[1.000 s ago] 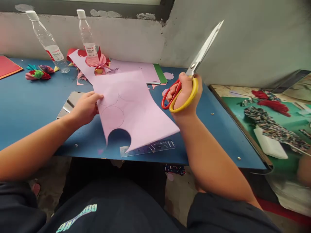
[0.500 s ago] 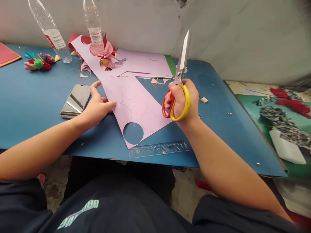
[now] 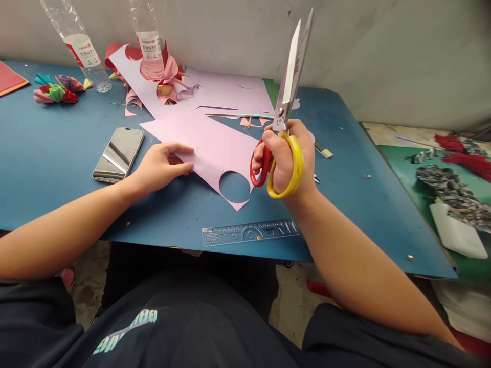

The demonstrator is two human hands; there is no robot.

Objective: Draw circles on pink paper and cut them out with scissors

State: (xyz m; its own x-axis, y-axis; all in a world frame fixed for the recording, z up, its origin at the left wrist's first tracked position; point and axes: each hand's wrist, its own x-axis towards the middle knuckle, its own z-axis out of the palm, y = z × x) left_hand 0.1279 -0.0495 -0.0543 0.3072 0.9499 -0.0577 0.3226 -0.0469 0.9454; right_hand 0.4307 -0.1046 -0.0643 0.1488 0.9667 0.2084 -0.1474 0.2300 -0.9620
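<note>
Lying between them, paper (image 3: 218, 143) touches left hand (image 3: 161, 166), grip unclear; right hand (image 3: 283, 157) clutches scissors (image 3: 283, 110).

We count one pair of scissors (image 3: 281, 112) with two handle loops (image 3: 299, 163), one red and one yellow, plus one large pink sheet (image 3: 226, 145), one phone (image 3: 118, 153), one clear ruler (image 3: 232, 235) and two plastic bottles (image 3: 82, 49) (image 3: 149, 46). We also see two tabletops, one blue (image 3: 345, 220) and one green (image 3: 399, 161), one white block (image 3: 456, 232), and at least five small metal studs (image 3: 410, 257). The crumpled colourful bundles (image 3: 57, 92) and the stacked lilac papers (image 3: 230, 92) lie too close together for us to give a sure number of either.
</note>
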